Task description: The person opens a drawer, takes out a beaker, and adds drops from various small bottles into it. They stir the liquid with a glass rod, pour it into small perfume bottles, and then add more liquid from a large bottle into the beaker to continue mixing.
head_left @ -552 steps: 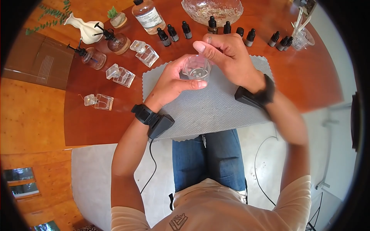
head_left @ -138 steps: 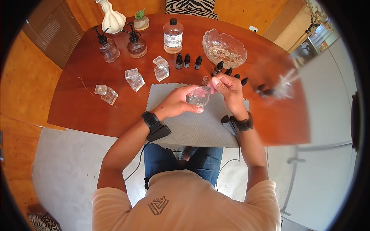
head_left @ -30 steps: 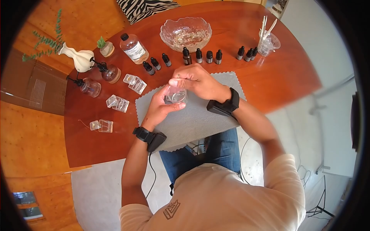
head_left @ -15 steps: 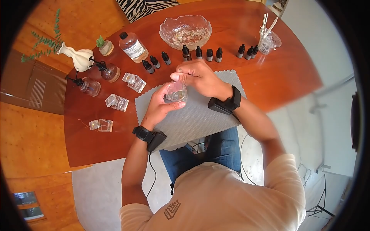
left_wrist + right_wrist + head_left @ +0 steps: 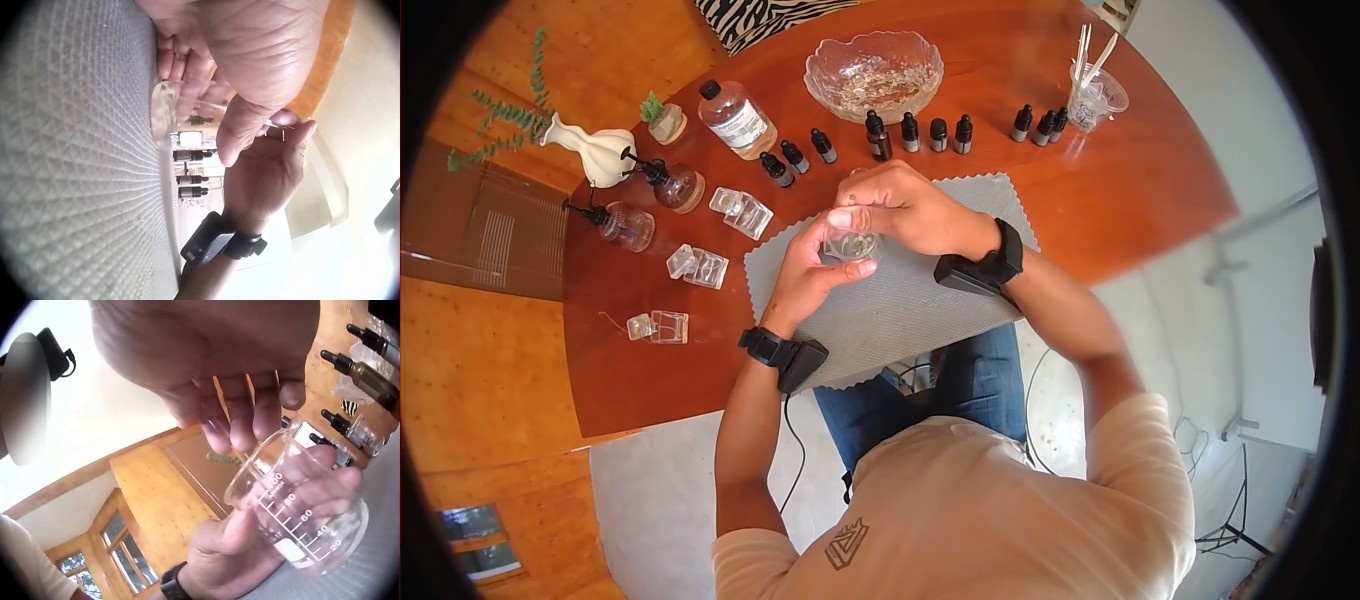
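My left hand [image 5: 802, 278] curls round a clear glass beaker [image 5: 855, 246] over the grey mat [image 5: 920, 300]. Printed volume marks show on the beaker [image 5: 300, 531] in the right wrist view, with some small pale pieces low inside. Above its rim, my right hand [image 5: 920, 215] pinches a thin clear rod [image 5: 240, 453] that reaches into the mouth. In the left wrist view my left thumb lies in front of the beaker [image 5: 164, 115], and the right hand [image 5: 262, 178] is beyond it. The rod's lower end is hard to make out.
Several dropper bottles [image 5: 880, 136] line the mat's far side. Behind them are a glass bowl [image 5: 874, 78] and a large labelled bottle [image 5: 738, 122]. Square glass bottles [image 5: 742, 213], spray bottles [image 5: 628, 227] and a vase [image 5: 600, 155] stand left; a cup of sticks [image 5: 1097, 103] stands right.
Since half a second ago, my right hand has come down closer to the beaker and my left fingers. The left hand keeps its hold. The head view has shifted slightly.
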The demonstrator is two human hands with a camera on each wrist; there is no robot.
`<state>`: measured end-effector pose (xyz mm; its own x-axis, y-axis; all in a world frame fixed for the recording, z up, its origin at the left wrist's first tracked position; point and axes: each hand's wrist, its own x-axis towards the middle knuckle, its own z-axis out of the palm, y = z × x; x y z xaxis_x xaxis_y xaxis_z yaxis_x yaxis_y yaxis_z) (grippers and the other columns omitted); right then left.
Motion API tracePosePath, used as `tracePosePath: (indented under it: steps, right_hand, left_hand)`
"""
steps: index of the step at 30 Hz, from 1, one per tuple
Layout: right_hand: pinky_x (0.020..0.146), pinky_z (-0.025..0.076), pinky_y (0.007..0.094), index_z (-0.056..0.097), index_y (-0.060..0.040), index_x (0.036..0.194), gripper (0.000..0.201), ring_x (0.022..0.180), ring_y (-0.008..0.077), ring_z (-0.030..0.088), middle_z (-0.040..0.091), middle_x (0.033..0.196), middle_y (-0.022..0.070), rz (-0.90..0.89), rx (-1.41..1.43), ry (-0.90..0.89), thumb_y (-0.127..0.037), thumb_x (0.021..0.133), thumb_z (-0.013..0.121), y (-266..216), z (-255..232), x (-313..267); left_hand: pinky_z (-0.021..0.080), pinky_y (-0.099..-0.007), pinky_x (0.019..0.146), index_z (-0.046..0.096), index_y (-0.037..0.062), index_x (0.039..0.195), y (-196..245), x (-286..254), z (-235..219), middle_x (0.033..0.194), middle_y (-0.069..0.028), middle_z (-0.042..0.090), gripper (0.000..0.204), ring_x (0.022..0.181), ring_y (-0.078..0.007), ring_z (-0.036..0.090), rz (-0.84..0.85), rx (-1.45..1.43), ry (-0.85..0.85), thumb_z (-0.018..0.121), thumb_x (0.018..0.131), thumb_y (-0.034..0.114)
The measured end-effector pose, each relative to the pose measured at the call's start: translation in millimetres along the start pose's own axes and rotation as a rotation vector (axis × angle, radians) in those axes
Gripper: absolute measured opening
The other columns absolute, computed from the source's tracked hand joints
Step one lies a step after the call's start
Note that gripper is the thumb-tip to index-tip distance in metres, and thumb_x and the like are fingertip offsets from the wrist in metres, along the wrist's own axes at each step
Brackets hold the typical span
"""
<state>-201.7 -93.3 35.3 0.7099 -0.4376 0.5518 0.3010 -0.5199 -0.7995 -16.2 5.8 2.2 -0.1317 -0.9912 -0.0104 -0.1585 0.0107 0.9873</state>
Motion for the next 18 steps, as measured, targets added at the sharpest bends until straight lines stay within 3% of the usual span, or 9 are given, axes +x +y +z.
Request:
tracePosePath:
  steps: [3, 6, 9, 12, 15, 18]
  right_hand:
    - [0.057, 0.04, 0.0383, 0.061, 0.0039, 0.076, 0.04, 0.057, 0.0243, 0.044, 0.05, 0.062, 0.014, 0.155, 0.125, 0.056, -0.026, 0.102, 0.066, -11.8, -4.8, -2.4]
    - [0.064, 0.045, 0.0328, 0.063, 0.0058, 0.083, 0.033, 0.068, 0.0159, 0.054, 0.059, 0.074, 0.0082, 0.168, -0.236, 0.047, -0.021, 0.103, 0.066, -7.7, -12.9, -0.7]
    - [0.062, 0.043, 0.0315, 0.062, 0.0048, 0.08, 0.035, 0.066, 0.0157, 0.054, 0.057, 0.072, 0.0065, 0.098, -0.017, -0.017, -0.022, 0.103, 0.067, -2.4, -5.1, -1.6]
    - [0.063, 0.044, 0.0319, 0.064, 0.0051, 0.081, 0.036, 0.068, 0.0163, 0.055, 0.058, 0.074, 0.0073, 0.211, 0.073, -0.048, -0.023, 0.103, 0.066, -12.9, -12.3, -2.3]
    - [0.063, 0.044, 0.0325, 0.064, 0.0053, 0.083, 0.036, 0.068, 0.0167, 0.055, 0.058, 0.074, 0.0074, 0.216, -0.24, 0.011, -0.025, 0.103, 0.066, -9.2, -16.8, 0.4]
    - [0.063, 0.044, 0.0328, 0.064, 0.0055, 0.083, 0.036, 0.068, 0.0167, 0.055, 0.058, 0.074, 0.0074, 0.082, -0.032, 0.006, -0.024, 0.103, 0.066, -5.8, -7.2, -1.3]
  left_hand:
    - [0.045, -0.0339, 0.104, 0.064, 0.0022, 0.128, 7.0, 0.0, 1.4, 0.12, -0.0071, 0.067, 0.062, 0.115, -0.0174, 0.062, 0.071, 0.058, -0.017, 0.09, 0.077, 0.026]
    - [0.045, -0.0343, 0.104, 0.064, 0.0022, 0.128, -0.3, 1.6, -0.3, 0.121, -0.0073, 0.067, 0.062, 0.115, -0.0177, 0.062, 0.048, 0.058, -0.014, 0.089, 0.078, 0.027]
    - [0.046, -0.0345, 0.104, 0.064, 0.0021, 0.128, 1.6, -0.3, 1.2, 0.12, -0.0074, 0.068, 0.062, 0.115, -0.018, 0.062, 0.052, 0.061, 0.008, 0.089, 0.078, 0.028]
    - [0.046, -0.0348, 0.104, 0.063, 0.0017, 0.129, 8.5, -1.1, 2.8, 0.12, -0.0075, 0.067, 0.063, 0.115, -0.0183, 0.062, 0.028, 0.031, -0.014, 0.089, 0.078, 0.028]
    - [0.046, -0.0347, 0.104, 0.063, 0.0014, 0.129, -0.4, 1.0, 0.9, 0.12, -0.0075, 0.067, 0.064, 0.115, -0.0184, 0.062, 0.05, 0.034, -0.008, 0.089, 0.078, 0.028]
    - [0.046, -0.0346, 0.103, 0.063, 0.0015, 0.13, 0.5, 0.2, -0.7, 0.12, -0.0076, 0.067, 0.064, 0.115, -0.0185, 0.062, 0.036, 0.071, -0.011, 0.089, 0.078, 0.028]
